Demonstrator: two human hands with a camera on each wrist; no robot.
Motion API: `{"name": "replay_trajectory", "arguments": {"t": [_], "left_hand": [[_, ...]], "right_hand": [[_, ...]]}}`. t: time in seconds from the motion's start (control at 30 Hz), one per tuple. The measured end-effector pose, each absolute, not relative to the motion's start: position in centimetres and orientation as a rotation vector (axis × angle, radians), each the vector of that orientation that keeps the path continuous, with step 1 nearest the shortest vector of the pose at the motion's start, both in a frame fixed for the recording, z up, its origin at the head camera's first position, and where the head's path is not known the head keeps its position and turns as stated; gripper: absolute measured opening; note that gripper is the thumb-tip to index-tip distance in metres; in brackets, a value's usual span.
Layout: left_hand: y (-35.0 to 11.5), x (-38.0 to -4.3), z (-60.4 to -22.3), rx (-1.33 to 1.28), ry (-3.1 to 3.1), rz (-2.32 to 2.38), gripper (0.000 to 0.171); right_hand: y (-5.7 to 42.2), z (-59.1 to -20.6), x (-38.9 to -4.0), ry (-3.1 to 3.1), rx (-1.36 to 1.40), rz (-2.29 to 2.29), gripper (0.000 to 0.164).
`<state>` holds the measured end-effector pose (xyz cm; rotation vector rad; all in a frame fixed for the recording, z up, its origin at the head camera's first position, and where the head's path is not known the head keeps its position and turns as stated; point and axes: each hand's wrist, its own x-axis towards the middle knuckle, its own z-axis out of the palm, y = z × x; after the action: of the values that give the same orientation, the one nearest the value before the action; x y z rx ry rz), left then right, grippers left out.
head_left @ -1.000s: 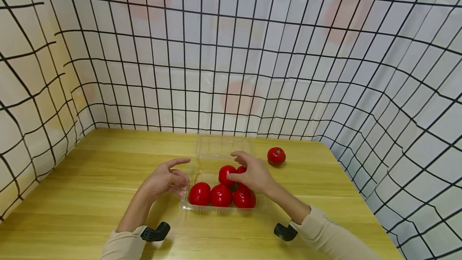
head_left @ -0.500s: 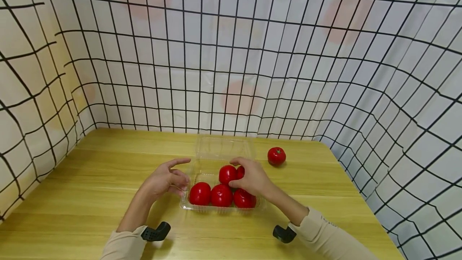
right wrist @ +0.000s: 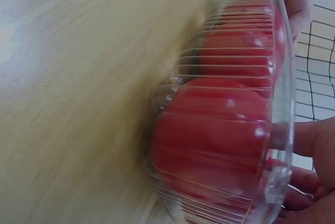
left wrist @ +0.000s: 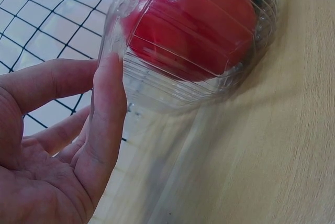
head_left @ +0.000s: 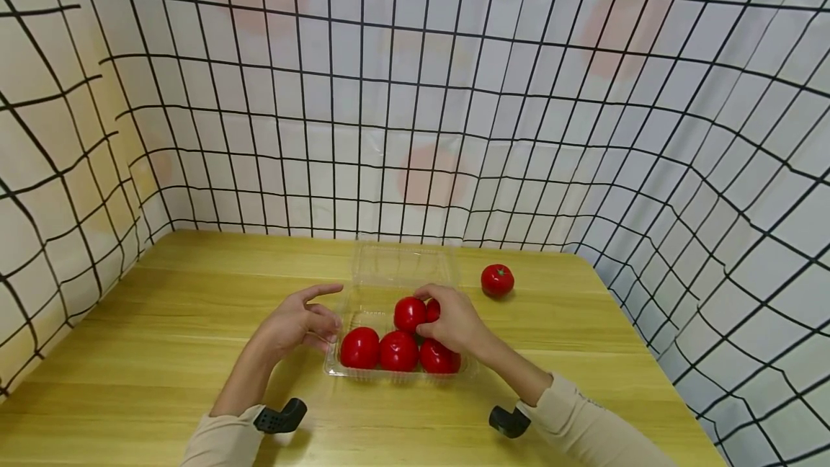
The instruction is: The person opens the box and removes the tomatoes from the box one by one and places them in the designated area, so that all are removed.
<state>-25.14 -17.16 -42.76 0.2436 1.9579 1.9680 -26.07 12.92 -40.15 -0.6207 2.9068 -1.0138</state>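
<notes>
A clear plastic clamshell container stands on the table, its lid tipped back. Along its front lie three red tomatoes, including one at the left. Behind them, another tomato sits beside a partly hidden tomato. My right hand reaches over the container's right side, thumb and fingers curved round that partly hidden tomato. My left hand pinches the container's left rim, its index finger stretched out above. In the left wrist view a fingertip meets the rim.
One more tomato, green stem up, lies on the wooden table behind and right of the container. White cloth with a black grid walls the table at the back and sides.
Over the last second my right hand has shifted slightly; its thumb has moved off the front of the left rear tomato. The left hand and container stay in place.
</notes>
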Motion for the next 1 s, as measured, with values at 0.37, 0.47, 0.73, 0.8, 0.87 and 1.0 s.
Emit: {"name": "replay_trajectory", "arguments": {"t": [0.37, 0.47, 0.73, 0.8, 0.87, 1.0], "left_hand": [[-17.4, -25.2, -42.8, 0.247, 1.937, 1.977, 0.074], [-17.3, -25.2, -42.8, 0.245, 1.937, 1.976, 0.074], [-17.3, -25.1, -42.6, 0.244, 1.933, 1.974, 0.074], [-17.3, -25.1, -42.7, 0.245, 1.934, 1.974, 0.074], [-17.3, -25.2, -42.7, 0.246, 1.935, 1.974, 0.074], [-17.3, -25.2, -42.7, 0.248, 1.94, 1.971, 0.074]], "right_hand": [[11.6, -39.7, -26.8, 2.905, -0.667, -0.961, 0.041], [11.1, -39.7, -26.9, 2.897, -0.66, -0.975, 0.043], [10.1, -40.1, -27.3, 2.881, -0.617, -1.024, 0.046], [9.9, -40.2, -27.3, 2.876, -0.616, -1.041, 0.047], [9.6, -40.4, -27.2, 2.877, -0.622, -1.056, 0.049], [8.9, -40.5, -27.1, 2.892, -0.665, -1.054, 0.05]]}}
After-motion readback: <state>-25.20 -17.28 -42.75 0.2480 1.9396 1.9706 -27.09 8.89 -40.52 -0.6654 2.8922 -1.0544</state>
